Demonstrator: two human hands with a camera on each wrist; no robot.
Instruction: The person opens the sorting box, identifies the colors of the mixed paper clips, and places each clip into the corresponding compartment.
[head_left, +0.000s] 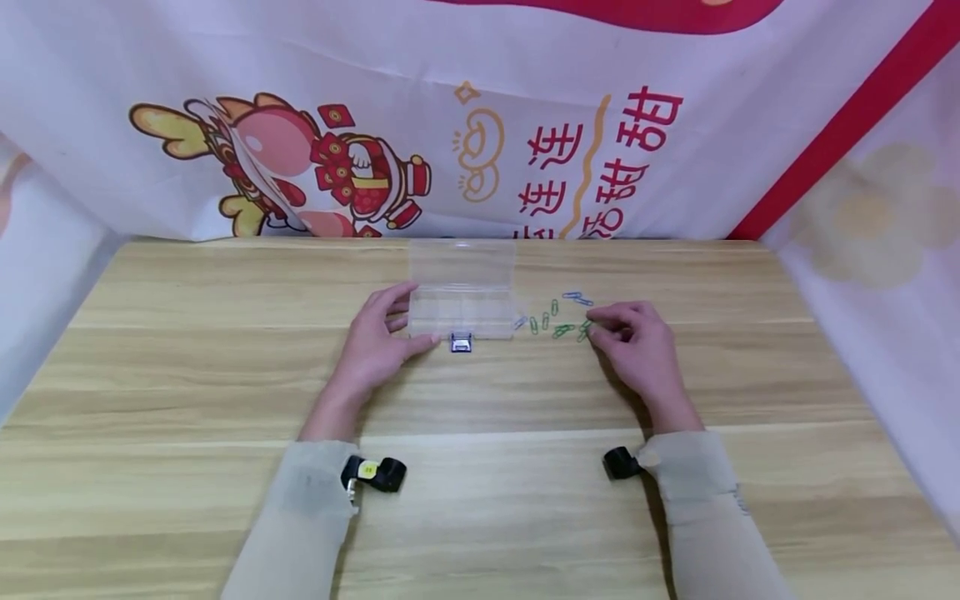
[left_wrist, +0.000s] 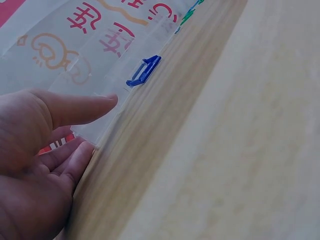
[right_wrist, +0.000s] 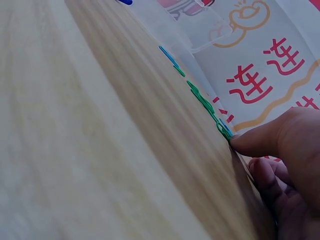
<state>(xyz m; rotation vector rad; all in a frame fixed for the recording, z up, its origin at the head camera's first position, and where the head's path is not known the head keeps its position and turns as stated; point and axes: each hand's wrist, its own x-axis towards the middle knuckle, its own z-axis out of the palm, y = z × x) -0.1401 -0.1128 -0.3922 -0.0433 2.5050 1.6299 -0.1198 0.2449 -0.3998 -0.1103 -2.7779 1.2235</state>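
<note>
Now, left hand [head_left: 375,342]: your straight fingers [left_wrist: 80,110] are touching the clear box [head_left: 461,292] at its left end.
Right hand [head_left: 637,346]: your fingers are pinching a green paper clip [head_left: 583,332] beside the scattered clips [head_left: 551,317].
Room: bare bench [head_left: 480,517] is lying open toward you.
Writing: red Chinese characters are showing on the backdrop [head_left: 600,158].

paper clips [head_left: 558,321]: too small to count
right hand [head_left: 637,346] grip: fingertips hide any clip held
box [head_left: 461,292] contents: unclear
</note>
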